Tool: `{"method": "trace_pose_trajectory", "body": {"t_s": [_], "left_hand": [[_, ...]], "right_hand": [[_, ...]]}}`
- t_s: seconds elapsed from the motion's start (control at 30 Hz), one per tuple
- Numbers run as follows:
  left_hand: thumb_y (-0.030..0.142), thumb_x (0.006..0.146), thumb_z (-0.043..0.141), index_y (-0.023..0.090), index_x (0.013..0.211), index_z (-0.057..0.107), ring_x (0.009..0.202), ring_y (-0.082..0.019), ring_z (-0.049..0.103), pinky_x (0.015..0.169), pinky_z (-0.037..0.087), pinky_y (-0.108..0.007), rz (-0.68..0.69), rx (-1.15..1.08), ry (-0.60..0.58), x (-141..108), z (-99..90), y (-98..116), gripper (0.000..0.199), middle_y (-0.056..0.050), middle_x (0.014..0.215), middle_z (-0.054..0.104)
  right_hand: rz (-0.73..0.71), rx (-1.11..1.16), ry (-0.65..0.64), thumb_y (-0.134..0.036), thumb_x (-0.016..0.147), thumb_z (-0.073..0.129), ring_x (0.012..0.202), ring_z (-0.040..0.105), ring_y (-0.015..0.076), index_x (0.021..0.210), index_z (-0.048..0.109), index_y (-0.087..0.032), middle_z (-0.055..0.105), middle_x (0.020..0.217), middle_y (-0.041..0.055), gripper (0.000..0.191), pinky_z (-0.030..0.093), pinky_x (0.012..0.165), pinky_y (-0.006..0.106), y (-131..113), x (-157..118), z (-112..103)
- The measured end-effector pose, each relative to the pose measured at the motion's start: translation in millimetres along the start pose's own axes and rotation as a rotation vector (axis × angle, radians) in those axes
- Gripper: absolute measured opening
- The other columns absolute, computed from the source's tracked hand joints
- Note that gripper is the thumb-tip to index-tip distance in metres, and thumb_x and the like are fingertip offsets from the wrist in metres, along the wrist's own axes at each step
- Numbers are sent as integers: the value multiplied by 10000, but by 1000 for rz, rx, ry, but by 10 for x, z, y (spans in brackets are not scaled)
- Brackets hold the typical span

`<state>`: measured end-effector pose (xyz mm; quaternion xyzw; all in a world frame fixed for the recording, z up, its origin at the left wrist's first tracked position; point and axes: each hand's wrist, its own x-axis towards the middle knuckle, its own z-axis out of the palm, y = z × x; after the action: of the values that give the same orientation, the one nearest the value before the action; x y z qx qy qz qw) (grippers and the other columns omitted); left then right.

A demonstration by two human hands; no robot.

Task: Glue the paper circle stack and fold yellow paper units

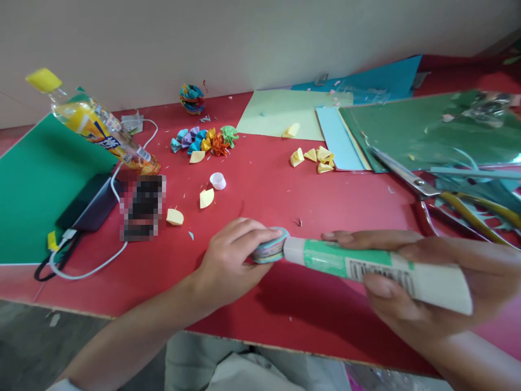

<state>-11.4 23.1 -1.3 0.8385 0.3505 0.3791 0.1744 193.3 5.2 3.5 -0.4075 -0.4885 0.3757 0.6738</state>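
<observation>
The left hand (pixel 234 258) pinches a small stack of coloured paper (pixel 268 252) between thumb and fingers, above the near part of the red surface (pixel 260 195). The right hand (pixel 459 251) is wrapped around a white glue stick (pixel 325 256), its tip against or just beside the right edge of the stack. The glue stick has a green band and a black barcode (pixel 360 270); any lettering there is too blurred to read. A white cap (pixel 217 182) lies farther back, near loose pieces of yellow paper (pixel 207 199). To the left, a yellow-capped bottle (pixel 91 127) leans, its orange and yellow label carrying dark blue characters and a small white barcode patch, but I cannot make out the brand. The phone (pixel 144 206) near it is pixelated, so its screen is unreadable. Crumpled paper flowers (pixel 220 144) lie behind the cap, and scissors (pixel 425 187) lie at the right.
</observation>
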Motion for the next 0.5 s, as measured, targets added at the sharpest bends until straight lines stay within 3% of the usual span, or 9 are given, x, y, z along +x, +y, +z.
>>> {"method": "trace_pose_trajectory", "body": {"t_s": [0.1, 0.23, 0.33, 0.5], "left_hand": [[80, 686, 641, 149, 976, 582, 773, -145, 592, 693, 504, -266, 26, -65, 65, 24, -13, 18, 304, -65, 854, 657], [66, 642, 675, 158, 986, 587, 796, -162, 611, 695, 522, -278, 78, -132, 168, 21, -18, 16, 367, -61, 860, 668], [97, 620, 715, 170, 994, 587, 795, -169, 622, 695, 536, -287, 93, -193, 216, 1, -16, 10, 402, -59, 857, 677], [69, 600, 728, 169, 982, 589, 801, -175, 632, 723, 565, -326, 88, -341, 259, -33, 12, 18, 419, -56, 857, 668]], "right_hand": [[-220, -82, -42, -100, 576, 709, 622, 664, 199, 911, 596, -273, 643, 718, -24, 393, 570, 522, 348, 39, 16, -24], [-238, -50, 53, -153, 641, 697, 603, 641, 163, 906, 566, -302, 508, 744, -47, 331, 557, 516, 342, 51, 50, -8], [-173, 10, 88, -203, 658, 703, 591, 630, 156, 856, 563, -296, 480, 764, -46, 261, 565, 528, 363, 42, 77, 21], [127, 201, 89, -248, 698, 669, 626, 626, 150, 786, 541, -254, 590, 669, -26, 155, 554, 536, 303, 71, 124, 74]]}}
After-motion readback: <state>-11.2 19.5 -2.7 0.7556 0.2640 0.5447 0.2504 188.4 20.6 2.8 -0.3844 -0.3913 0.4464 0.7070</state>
